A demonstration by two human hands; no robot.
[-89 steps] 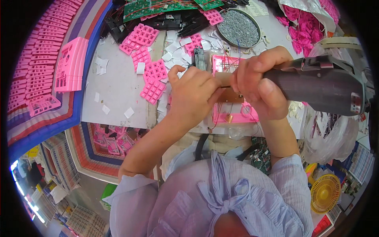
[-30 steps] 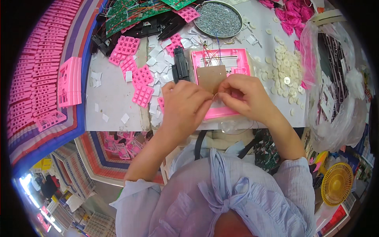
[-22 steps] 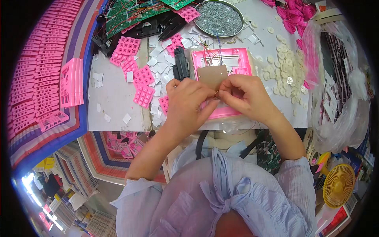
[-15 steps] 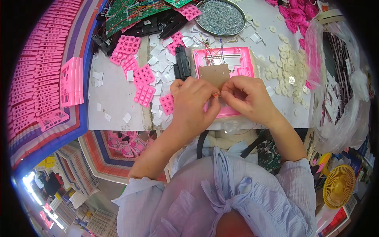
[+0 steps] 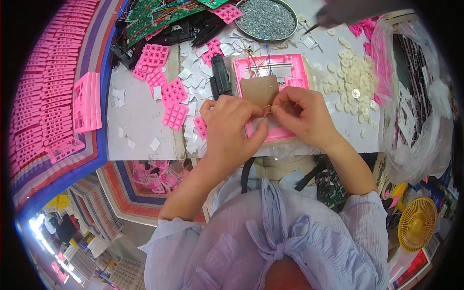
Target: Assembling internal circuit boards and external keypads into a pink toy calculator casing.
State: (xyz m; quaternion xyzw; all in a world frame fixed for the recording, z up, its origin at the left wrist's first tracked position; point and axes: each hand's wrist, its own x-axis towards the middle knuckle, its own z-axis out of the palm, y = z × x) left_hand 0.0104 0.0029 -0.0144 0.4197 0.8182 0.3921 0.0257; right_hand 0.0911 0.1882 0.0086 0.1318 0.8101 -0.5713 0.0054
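Observation:
My left hand (image 5: 228, 126) and my right hand (image 5: 309, 118) meet over a pink plastic casing (image 5: 300, 70). Thumb and forefinger of each are pinched together on a thin wire (image 5: 269, 106), which loops between the fingertips. Something small and reddish shows at the left fingertips, too small to name. Just beyond my hands a brown circuit board (image 5: 258, 89) lies on the casing, with several coloured wires (image 5: 261, 67) running from its far edge. Left of the casing lies a black plastic part (image 5: 220, 77).
Pink button pads (image 5: 175, 92) and white paper squares (image 5: 193, 79) lie at left. A round tray of screws (image 5: 293, 30) stands at the back, with white discs (image 5: 353, 82) at right. A dark tool with a pointed tip (image 5: 333, 14) hangs at upper right. Pink casings (image 5: 87, 104) are stacked far left.
The dark pointed tool has come into view at upper right. My fingers have shifted slightly around the wire, which now bows up in a loop. Both hands stay over the casing.

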